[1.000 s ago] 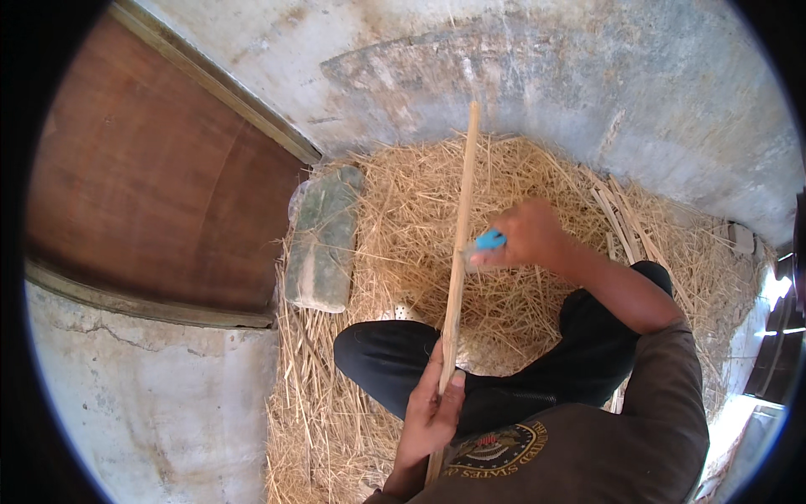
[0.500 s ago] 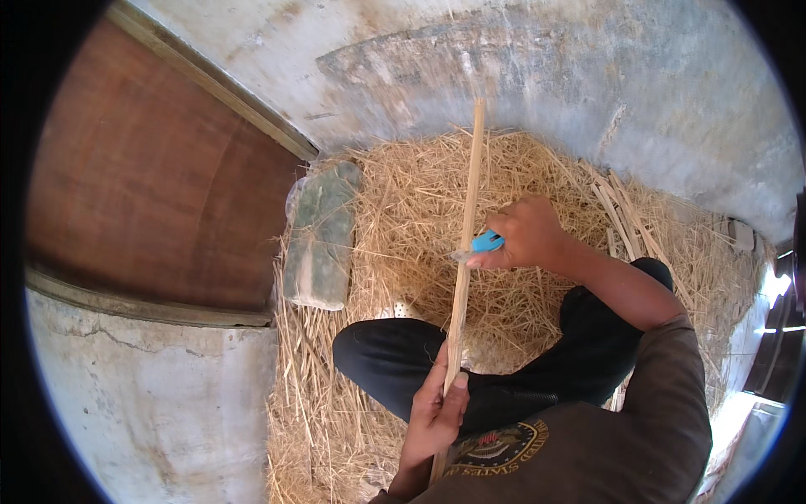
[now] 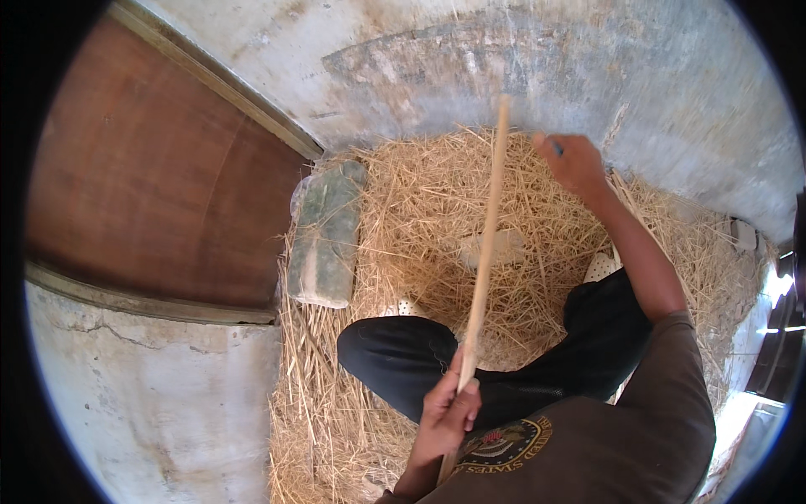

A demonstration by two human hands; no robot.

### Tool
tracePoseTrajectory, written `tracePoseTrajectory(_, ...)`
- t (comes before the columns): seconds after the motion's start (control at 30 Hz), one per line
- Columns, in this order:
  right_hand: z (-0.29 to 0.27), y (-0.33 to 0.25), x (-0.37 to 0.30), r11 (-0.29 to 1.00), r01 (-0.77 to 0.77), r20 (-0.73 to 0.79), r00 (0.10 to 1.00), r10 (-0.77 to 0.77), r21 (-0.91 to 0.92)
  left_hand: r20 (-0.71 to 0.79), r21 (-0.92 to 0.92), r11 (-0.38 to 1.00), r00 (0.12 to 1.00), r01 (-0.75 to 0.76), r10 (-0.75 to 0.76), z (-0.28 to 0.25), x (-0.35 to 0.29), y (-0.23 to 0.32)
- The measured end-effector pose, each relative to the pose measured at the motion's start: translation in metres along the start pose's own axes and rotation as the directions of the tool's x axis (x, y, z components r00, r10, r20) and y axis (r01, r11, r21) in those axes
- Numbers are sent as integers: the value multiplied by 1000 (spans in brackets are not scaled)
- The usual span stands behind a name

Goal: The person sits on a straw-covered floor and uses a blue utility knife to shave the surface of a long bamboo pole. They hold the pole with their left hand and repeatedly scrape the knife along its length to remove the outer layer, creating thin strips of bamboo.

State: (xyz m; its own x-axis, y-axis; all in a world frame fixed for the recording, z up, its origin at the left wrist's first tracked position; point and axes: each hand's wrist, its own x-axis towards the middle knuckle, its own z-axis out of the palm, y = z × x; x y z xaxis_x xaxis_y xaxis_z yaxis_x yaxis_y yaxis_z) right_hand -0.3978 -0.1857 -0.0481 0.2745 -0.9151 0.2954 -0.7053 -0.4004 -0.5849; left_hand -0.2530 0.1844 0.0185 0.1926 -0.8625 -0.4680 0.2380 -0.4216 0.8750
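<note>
My left hand (image 3: pixel 446 410) is closed around the lower part of a long, narrow wooden strip (image 3: pixel 488 252), near my lap. The strip slants up and away from me, its far end before the wall. My right hand (image 3: pixel 573 162) is closed and raised to the right of the strip's far end, apart from it. It grips the blue-handled knife (image 3: pixel 556 148), of which only a small bit shows; its blade cannot be made out now. Pale shavings (image 3: pixel 437 193) lie heaped beneath the strip.
A greenish wrapped block (image 3: pixel 323 239) lies at left, near a brown wooden panel (image 3: pixel 159 176). The stained wall (image 3: pixel 537 76) rises close behind the shavings. My crossed legs (image 3: pixel 395 349) are at the front; a pale, dotted shoe (image 3: pixel 601 267) shows beside my right knee.
My right hand has moved up and right with the knife, off the strip. The strip's far end has swung slightly right. My left hand has shifted slightly right, keeping its grip.
</note>
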Motion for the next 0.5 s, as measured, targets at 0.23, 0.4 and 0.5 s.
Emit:
tracePoseTrajectory(0.23, -6, -84, -100, 765, 617, 272, 717, -642, 183, 33, -90, 990, 993, -113, 116, -12, 7, -5)
tracePoseTrajectory(0.4, 6, -59, -64, 931, 364, 289, 888, -359, 37, 97, -84, 987, 985, -135, 143, -8, 3, -10)
tracePoseTrajectory(0.5, 6, -71, -84, 870, 484, 303, 818, -489, 95, 1, -69, 995, 997, -76, 76, -5, 4, -2)
